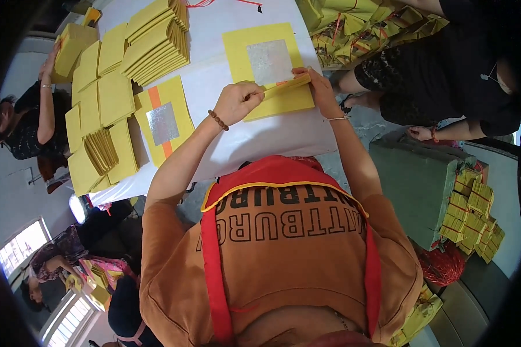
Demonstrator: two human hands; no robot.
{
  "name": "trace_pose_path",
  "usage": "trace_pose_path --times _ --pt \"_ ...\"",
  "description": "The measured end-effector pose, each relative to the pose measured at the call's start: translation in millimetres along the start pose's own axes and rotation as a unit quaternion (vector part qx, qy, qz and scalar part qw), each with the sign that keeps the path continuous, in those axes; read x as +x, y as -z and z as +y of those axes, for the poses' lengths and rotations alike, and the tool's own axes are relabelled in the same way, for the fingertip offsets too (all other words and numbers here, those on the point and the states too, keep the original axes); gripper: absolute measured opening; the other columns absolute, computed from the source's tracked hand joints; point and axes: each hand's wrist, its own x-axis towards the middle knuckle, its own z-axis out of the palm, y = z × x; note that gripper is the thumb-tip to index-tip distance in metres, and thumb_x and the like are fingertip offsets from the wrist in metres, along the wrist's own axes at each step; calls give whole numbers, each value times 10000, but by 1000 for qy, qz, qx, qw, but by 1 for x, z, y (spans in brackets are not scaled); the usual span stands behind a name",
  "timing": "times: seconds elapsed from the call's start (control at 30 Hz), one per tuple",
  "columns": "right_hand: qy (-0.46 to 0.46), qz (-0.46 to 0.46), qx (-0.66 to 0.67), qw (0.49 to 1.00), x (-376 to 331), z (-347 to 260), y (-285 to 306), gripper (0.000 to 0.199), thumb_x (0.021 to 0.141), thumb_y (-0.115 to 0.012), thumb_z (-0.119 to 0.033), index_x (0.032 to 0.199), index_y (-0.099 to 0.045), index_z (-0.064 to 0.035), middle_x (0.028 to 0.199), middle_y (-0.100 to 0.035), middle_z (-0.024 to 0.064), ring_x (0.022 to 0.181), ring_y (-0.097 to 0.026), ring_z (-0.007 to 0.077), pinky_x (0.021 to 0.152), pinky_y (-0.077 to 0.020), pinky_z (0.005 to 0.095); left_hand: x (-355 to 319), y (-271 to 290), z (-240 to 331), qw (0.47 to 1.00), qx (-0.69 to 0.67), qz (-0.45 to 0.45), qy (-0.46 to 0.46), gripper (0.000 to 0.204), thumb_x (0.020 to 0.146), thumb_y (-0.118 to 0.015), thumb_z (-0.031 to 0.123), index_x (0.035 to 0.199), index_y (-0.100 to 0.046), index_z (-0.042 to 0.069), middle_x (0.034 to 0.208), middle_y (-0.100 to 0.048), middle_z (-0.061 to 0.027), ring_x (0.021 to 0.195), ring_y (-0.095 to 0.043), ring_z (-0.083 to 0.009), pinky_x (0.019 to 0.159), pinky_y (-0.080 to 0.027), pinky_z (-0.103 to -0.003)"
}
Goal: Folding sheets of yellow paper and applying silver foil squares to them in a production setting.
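Observation:
A yellow paper sheet with a silver foil square (pixel 270 59) lies flat before me near the table's right edge. Its near edge is folded up into a narrow strip (pixel 289 86). My left hand (pixel 237 103), closed in a pinch, grips the strip's left end. At the other end, the fingers and thumb of my right hand (pixel 323 92) are closed on the fold. To the left of my left hand rests another yellow sheet (pixel 182 98) with an orange band and a silver square (pixel 162 123). Beyond it are stacks of folded yellow paper (pixel 114 95).
White covering dresses the table (pixel 205 69). Folded papers (pixel 156 49) stand fanned at the far left. A co-worker's hand (pixel 53 58) holds a yellow bundle; another person stands at right. A green box (pixel 408 191), tied yellow bundles (pixel 469 214) and red string (pixel 444 265) lie to the right.

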Motion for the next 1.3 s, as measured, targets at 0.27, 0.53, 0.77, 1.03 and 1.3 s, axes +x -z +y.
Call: trace_pose_path --times 0.27,0.53,0.77,1.03,1.3 --pt "6 -7 6 1000 2 2 2 394 954 -384 -320 1078 -582 -3 1018 -569 30 922 -516 92 831 -414 228 6 0 -8 998 -39 -23 38 200 775 -557 194 812 -642 17 701 -613 -109 606 -569 -194 580 -452 -300" --pt "-14 -5 11 1000 0 -3 1 397 954 -385 -326 1076 -584 -6 1019 -570 27 913 -518 89 828 -413 226 8 3 -5 996 -61 -38 49 187 777 -562 172 821 -643 10 725 -627 -103 622 -573 -168 593 -456 -286" --pt "-14 -23 5 1000 1 -2 5 395 950 -388 -309 1141 -534 5 1095 -559 51 992 -510 110 885 -388 240 9 4 -6 996 -55 -43 50 202 787 -560 181 831 -637 -1 712 -622 -85 623 -555 -133 593 -448 -272" --pt "45 -89 -75 992 2 3 10 361 825 -598 -56 1170 -496 -15 1058 -571 32 960 -526 96 831 -429 246 12 8 -8 972 -172 -47 151 201 803 -603 188 924 -636 31 793 -621 -27 681 -502 -98 588 -411 -244" --pt "108 -91 -116 983 10 10 18 321 777 -629 -51 1086 -554 -97 1153 -524 62 1052 -500 171 866 -410 294 -2 18 -40 953 239 49 -181 424 705 -619 86 1126 -572 113 1167 -532 -98 1084 -462 -290 845 -423 -343"
